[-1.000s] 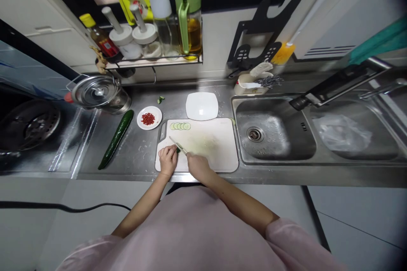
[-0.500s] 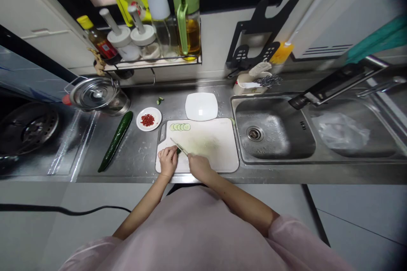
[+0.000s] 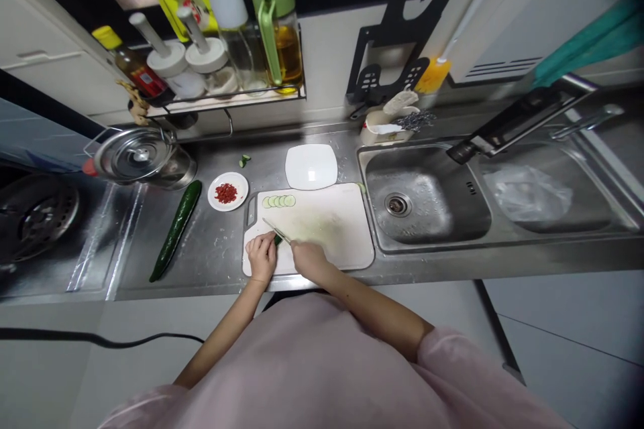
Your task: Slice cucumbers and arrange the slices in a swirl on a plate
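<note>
A white cutting board (image 3: 332,224) lies on the steel counter in front of me. My left hand (image 3: 261,258) is curled over a small green cucumber piece (image 3: 277,239) at the board's near left corner. My right hand (image 3: 308,260) grips a knife (image 3: 276,230), whose blade angles up and left against that piece. A short row of cucumber slices (image 3: 278,201) sits at the board's far left edge.
A whole cucumber (image 3: 175,230) lies left of the board, beside a small dish of red bits (image 3: 228,192). A white square plate (image 3: 310,166) is behind the board. A lidded pot (image 3: 138,156) stands far left; the sink (image 3: 422,198) is right.
The view has shifted a little, so everything sits lower and further left in the picture. Both hands stay on the cucumber piece and the knife at the same spot on the board.
</note>
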Tool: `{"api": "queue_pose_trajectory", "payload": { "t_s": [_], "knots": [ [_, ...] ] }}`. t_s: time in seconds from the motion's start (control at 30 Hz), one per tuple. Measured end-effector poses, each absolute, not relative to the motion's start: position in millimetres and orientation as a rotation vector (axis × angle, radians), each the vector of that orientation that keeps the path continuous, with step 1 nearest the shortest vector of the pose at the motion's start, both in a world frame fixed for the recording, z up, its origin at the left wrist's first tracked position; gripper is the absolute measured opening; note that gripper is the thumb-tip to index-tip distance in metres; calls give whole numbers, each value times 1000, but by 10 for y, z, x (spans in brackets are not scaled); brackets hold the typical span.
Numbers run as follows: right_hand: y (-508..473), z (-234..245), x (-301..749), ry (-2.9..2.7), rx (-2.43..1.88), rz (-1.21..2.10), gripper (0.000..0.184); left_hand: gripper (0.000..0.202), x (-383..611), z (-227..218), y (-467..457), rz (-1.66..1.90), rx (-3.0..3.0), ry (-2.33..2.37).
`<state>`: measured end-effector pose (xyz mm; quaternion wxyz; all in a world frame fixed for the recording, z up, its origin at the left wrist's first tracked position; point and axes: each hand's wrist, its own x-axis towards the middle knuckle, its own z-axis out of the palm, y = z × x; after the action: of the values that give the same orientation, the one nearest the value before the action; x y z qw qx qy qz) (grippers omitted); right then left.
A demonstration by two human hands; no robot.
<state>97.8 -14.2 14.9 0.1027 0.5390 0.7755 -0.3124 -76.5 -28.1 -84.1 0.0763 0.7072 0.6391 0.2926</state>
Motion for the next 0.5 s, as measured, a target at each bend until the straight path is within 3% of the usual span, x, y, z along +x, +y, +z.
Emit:
{"api": "queue_pose_trajectory", "payload": {
  "t_s": [0.5],
  "knots": [
    [-103,64,973,2319,1610,-929,32,24,-771,-853,-274,861,2131,1917]
  ]
}}
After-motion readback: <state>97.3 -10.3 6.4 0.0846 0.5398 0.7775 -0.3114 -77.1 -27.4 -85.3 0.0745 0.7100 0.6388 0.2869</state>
